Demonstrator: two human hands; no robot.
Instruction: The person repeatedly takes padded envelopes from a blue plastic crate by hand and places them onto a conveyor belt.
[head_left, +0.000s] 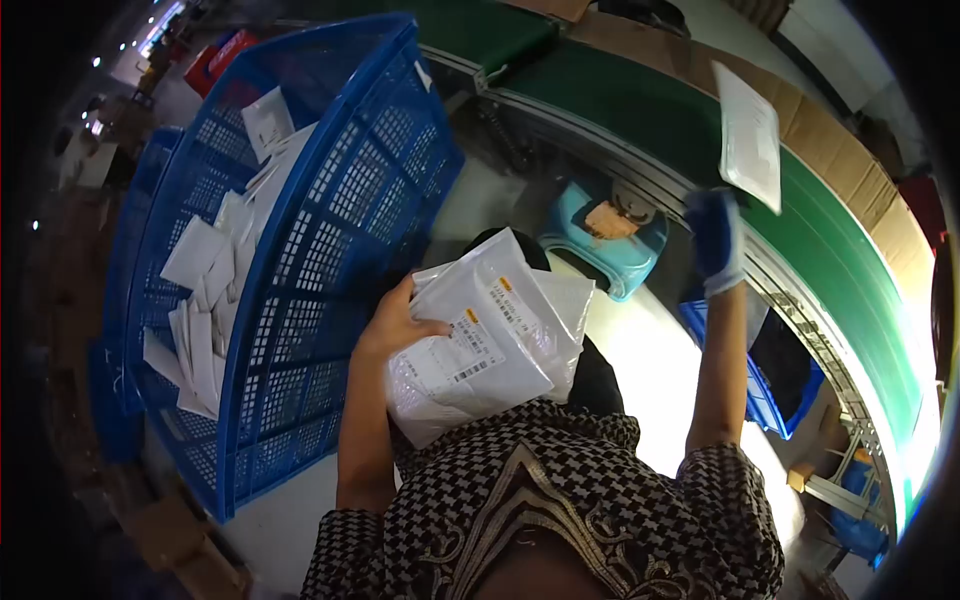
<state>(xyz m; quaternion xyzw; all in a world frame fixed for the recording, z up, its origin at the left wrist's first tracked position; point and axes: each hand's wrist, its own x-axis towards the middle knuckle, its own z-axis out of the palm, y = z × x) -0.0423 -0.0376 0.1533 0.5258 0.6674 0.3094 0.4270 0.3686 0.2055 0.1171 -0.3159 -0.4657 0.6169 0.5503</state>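
My left hand is bare and grips a stack of white mailing parcels against my lap, thumb on top. Printed labels with barcodes and small orange marks show on the upper parcels. My right hand, in a blue and white glove, is raised by the belt's near edge. Motion smears its fingers, so their pose is unclear. Just beyond it a white parcel hangs tilted over the green conveyor belt, seemingly apart from the glove.
A large blue mesh crate with many white parcels stands at my left. Beneath the conveyor are a light-blue plastic stool with a brown piece on it and a blue bin. Cardboard lines the belt's far side.
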